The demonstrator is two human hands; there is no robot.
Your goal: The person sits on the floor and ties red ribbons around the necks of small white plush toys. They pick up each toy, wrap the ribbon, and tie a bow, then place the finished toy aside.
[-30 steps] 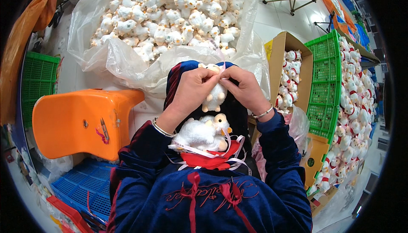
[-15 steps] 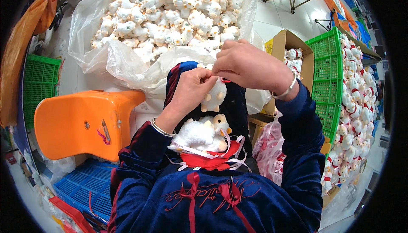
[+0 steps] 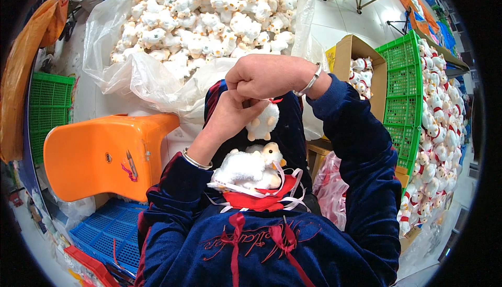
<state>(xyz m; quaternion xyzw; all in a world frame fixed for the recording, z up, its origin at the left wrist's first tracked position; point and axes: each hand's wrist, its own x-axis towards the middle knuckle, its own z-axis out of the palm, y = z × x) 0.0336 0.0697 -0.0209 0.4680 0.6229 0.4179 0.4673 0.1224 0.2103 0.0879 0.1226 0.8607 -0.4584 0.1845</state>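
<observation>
My left hand (image 3: 230, 117) and my right hand (image 3: 261, 76) both pinch closed on the small white plush sheep toy (image 3: 264, 122), which hangs over my lap.

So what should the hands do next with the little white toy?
Probably pull the red ribbon snug. Both the left hand and right hand pinch at the top of the small white plush toy, which hangs below them with the ribbon's end poking out.

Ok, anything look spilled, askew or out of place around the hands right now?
Nothing stands out. Both hands, left and right, hold a small plush toy; more toys and loose ribbons rest on the lap, the rest in the bag.
</observation>
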